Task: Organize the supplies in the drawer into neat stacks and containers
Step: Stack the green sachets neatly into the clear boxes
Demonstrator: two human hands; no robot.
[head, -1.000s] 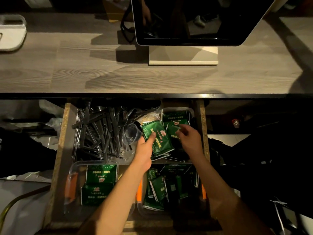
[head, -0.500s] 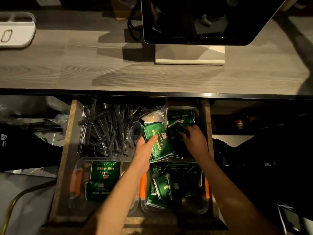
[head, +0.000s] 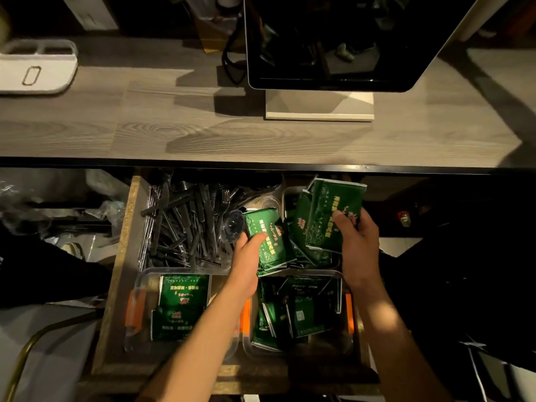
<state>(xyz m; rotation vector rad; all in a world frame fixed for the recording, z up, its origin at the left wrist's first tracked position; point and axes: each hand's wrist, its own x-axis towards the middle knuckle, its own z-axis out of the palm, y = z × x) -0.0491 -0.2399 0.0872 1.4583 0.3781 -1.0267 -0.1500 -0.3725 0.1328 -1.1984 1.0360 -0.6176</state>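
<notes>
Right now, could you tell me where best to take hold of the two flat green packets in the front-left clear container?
Probably by a long side edge of the two flat green packets, pinched from above. They lie flat, so their faces offer nothing to grip, and the clear container walls block a sideways approach.

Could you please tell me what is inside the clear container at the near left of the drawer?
The near-left clear container holds two green packets, one overlapping the other. The left forearm covers its right part, so anything there is hidden.
</notes>
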